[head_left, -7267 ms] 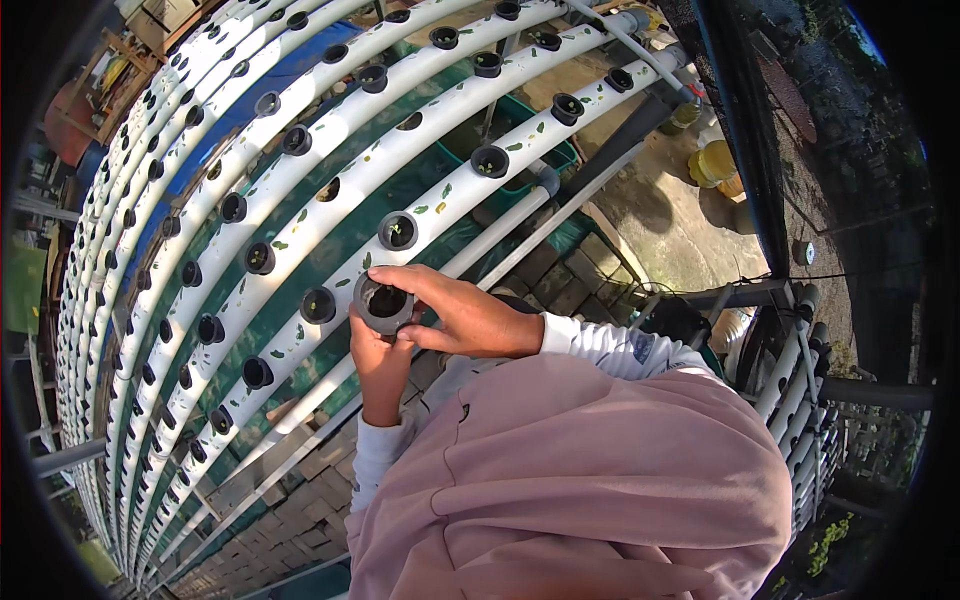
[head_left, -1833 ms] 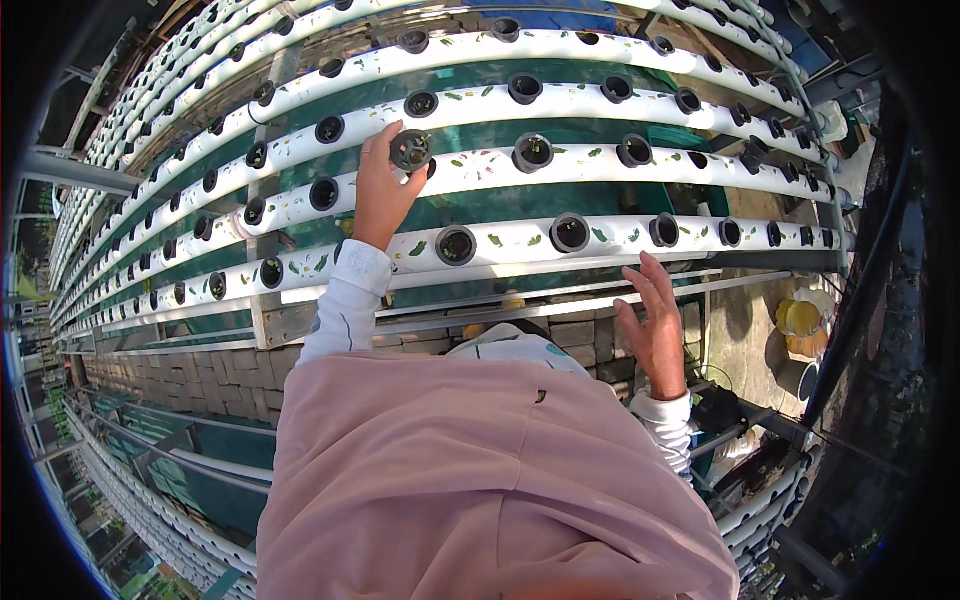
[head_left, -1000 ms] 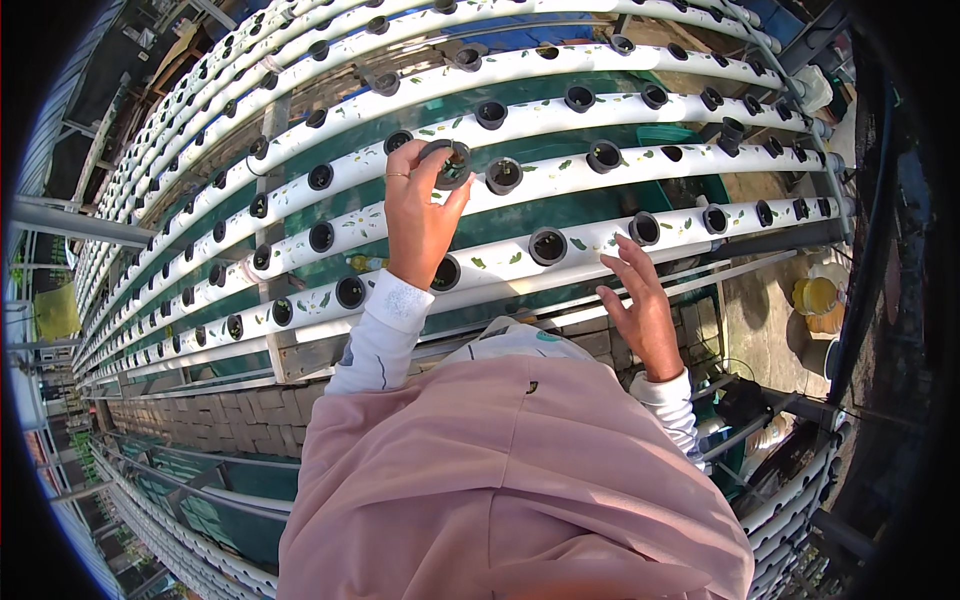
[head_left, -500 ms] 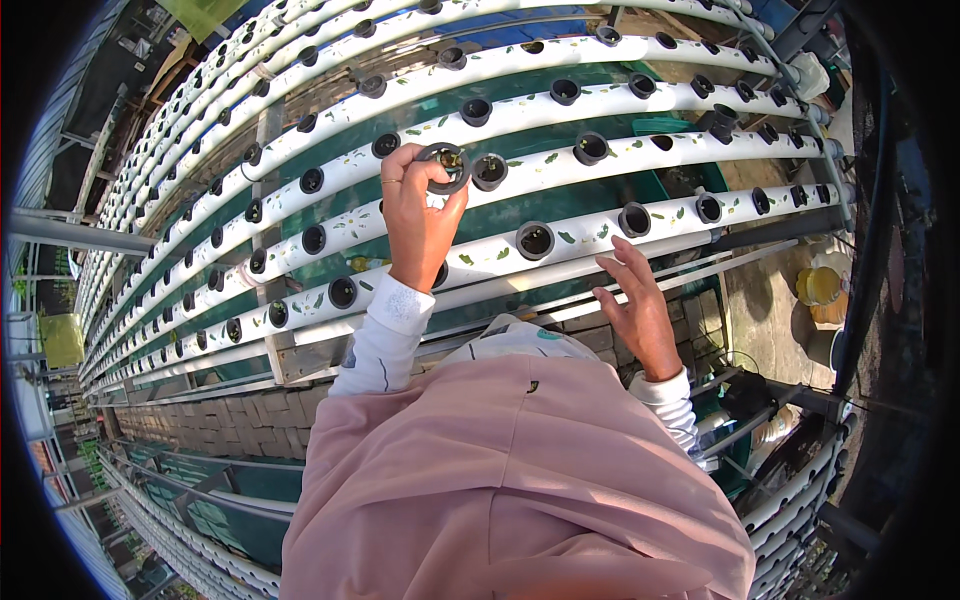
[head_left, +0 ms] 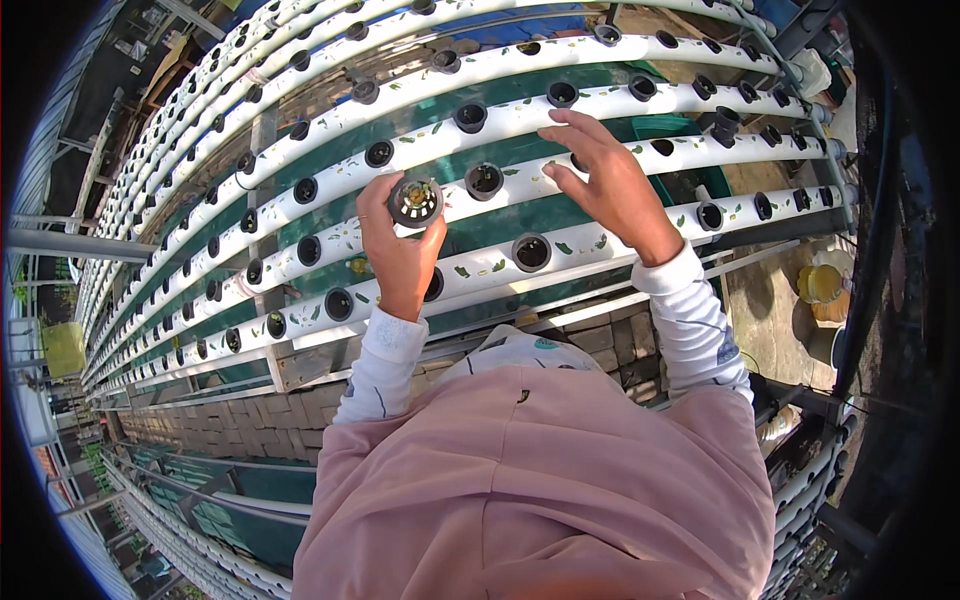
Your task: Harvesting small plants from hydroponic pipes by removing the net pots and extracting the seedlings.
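My left hand (head_left: 392, 250) grips a black net pot (head_left: 418, 203) between thumb and fingers, above the white growing pipes. The pot is tilted so that its slots and bits of green and brown show. My right hand (head_left: 618, 190) hangs over the second-nearest white pipe (head_left: 535, 180) with its fingers apart and nothing in them. Part of that pipe lies hidden under this hand. Between the two hands, a seated net pot (head_left: 484, 181) holds something small and green. Closer to me, another net pot (head_left: 531, 252) sits in the nearest pipe.
Several parallel pipes with dark pots run off to the left, with cut leaf bits scattered on them. One pot (head_left: 726, 122) stands raised and tilted at the right, near a bare hole (head_left: 662, 147). A brick path (head_left: 240, 424) lies below; yellow containers (head_left: 820, 284) stand at the right.
My left hand has moved slightly down and left, tilting the net pot. From low at the right, my right hand has risen over the pipes.
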`<state>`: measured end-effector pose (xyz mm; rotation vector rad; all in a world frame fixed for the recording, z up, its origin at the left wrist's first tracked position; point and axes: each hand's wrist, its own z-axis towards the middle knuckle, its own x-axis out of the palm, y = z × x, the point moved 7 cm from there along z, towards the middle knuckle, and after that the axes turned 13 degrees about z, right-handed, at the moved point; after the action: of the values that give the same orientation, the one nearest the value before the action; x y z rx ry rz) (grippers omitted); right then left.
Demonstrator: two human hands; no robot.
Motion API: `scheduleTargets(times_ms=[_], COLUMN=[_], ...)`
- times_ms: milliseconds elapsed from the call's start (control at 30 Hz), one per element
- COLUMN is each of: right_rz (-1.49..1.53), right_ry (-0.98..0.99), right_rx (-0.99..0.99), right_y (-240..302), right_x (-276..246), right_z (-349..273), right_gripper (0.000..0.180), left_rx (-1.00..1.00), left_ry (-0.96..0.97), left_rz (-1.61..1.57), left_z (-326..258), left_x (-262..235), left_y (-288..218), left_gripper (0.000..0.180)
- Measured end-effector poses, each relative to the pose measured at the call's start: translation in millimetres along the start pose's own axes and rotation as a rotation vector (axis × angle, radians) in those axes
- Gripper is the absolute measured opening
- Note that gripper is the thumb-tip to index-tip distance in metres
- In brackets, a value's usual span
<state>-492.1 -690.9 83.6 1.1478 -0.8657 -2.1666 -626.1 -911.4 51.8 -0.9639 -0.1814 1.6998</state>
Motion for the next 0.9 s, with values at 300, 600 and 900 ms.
scheduleTargets(times_ms=[300,600,900], right_rz=[-0.366,-0.093,0.610], right_ry=[0.336,0.031,0.113], right_rx=[0.035,-0.121,0.018], right_y=[-114.6,-53.9,39.9], right_x=[138.3,95.4,62.1], right_z=[123.2,135.8,60.7], right_gripper=[0.051,0.048,0.051], left_rx=[-0.237,-0.335,-0.268], left_ry=[0.112,0.188,0.214], left_rz=[-0.255,-0.130,-0.146], left_z=[-10.6,-11.5,-5.0], left_x=[-8.5,-13.7,17.7], left_y=[18.2,25.4,12.8], left_gripper=[0.064,0.051,0.049])
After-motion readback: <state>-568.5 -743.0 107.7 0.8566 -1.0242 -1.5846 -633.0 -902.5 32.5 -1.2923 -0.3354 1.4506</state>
